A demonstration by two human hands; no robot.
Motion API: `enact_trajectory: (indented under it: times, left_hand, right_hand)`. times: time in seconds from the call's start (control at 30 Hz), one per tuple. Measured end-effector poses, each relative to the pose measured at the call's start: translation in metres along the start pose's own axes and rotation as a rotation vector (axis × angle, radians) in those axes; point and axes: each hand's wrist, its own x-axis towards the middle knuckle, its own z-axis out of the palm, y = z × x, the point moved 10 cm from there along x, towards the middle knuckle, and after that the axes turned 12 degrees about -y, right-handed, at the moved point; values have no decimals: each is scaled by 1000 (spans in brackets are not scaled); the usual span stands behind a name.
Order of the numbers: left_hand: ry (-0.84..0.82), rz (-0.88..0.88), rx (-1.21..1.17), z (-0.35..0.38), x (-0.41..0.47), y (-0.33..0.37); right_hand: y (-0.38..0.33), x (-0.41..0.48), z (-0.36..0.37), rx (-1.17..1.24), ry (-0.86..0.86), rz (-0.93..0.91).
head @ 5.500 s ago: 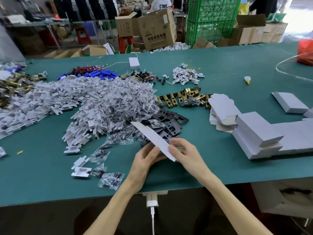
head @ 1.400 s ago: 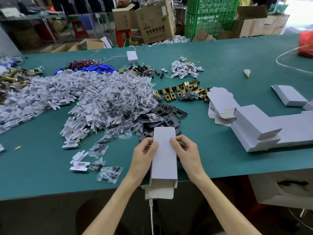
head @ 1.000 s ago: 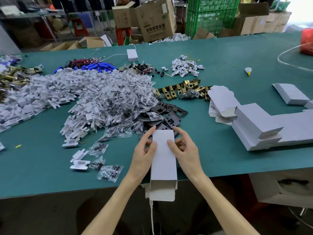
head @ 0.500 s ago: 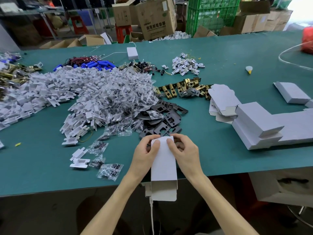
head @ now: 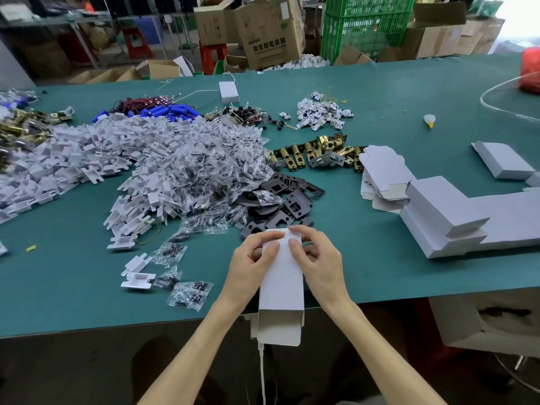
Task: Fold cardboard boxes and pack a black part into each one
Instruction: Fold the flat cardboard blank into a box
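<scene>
Clamped on the far end of a white cardboard box (head: 280, 285) with both hands: the left hand (head: 247, 263) on its left side, thumb laid over the top face; the right hand (head: 320, 258) on its right side, thumb likewise on top, fingers curled round the end; held lengthwise over the near edge of the bench (head: 380, 267), about midway along it, near end open and jutting past the edge with its flap (head: 277, 331) unfolded; just beyond the fingertips, a heap of black parts (head: 287, 200), flat plates with cut-outs; to the left of that, reaching toward the left edge, a big mound of small clear bags (head: 210, 171) with dark pieces inside, then white plastic pieces (head: 73, 162); further in from the black parts, a row of brass latches (head: 315, 153); toward the right edge, a stack of flat box blanks (head: 382, 173) beside folded white boxes (head: 444, 211); toward the far edge, blue cylinders (head: 166, 110) with red wires; below the near edge, a white cable (head: 262, 372) hanging down
</scene>
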Motion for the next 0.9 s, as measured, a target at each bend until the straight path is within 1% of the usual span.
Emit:
enact_trajectory:
  times: [0.17,0.3,0.47,0.6,0.77,0.9]
  left_hand:
    - [16,11,61,-1,1,1]
    - [24,17,98,-3,0,-1]
    - [72,-27,102,-8,1,-6]
    - [33,9,104,-4,0,0]
    - [25,24,64,-5,0,-1]
    - [90,7,-76,-14,-1,-6]
  right_hand:
    - [2,1,-2,-25,11,27]
    - [0,1,0,-67,-17,25]
    - [-4,2,0,-73,-3,10]
    - [-2,1,-3,-66,15,2]
    - [-1,1,-2,-3,-3,-11]
    - [3,5,9,128,-123,10]
